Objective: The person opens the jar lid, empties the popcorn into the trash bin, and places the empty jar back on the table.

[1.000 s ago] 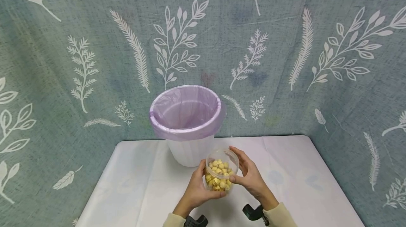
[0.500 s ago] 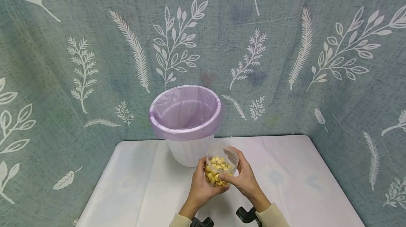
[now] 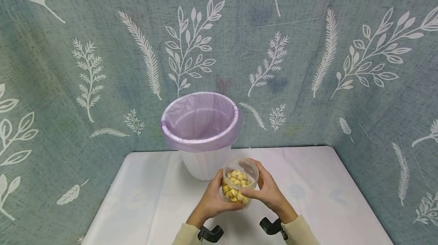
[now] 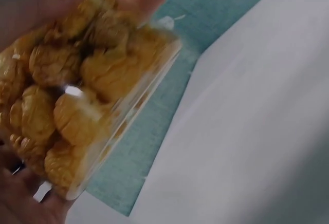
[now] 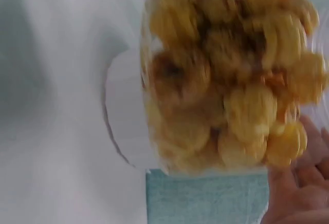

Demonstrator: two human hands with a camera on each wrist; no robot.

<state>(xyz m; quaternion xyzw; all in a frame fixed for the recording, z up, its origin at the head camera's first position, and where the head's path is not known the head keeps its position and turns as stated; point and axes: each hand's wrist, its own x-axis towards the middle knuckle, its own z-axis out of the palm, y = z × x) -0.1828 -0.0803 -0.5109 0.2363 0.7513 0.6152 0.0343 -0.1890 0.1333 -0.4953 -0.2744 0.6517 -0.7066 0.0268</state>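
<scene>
A clear, round plastic jar, partly filled with yellow popcorn, is held above the table in front of the bin. No lid shows on its top. My left hand grips the jar low on its left side, thumb toward the near side. On the other side, my right hand holds it near the rim, with the thumb across the front. Up close, the popcorn presses against the wall in the left wrist view. The right wrist view has the jar's popcorn filling its middle, with fingers beyond.
A white bin with a purple bag folded over its rim stands just behind the jar. The white-covered table meets a leaf-patterned teal cloth at the back. Black wrist mounts sit on both wrists.
The jar has risen slightly, then settled back a little, its tilt shifting in both hands. Popcorn inside has shifted. The bin stays in place.
</scene>
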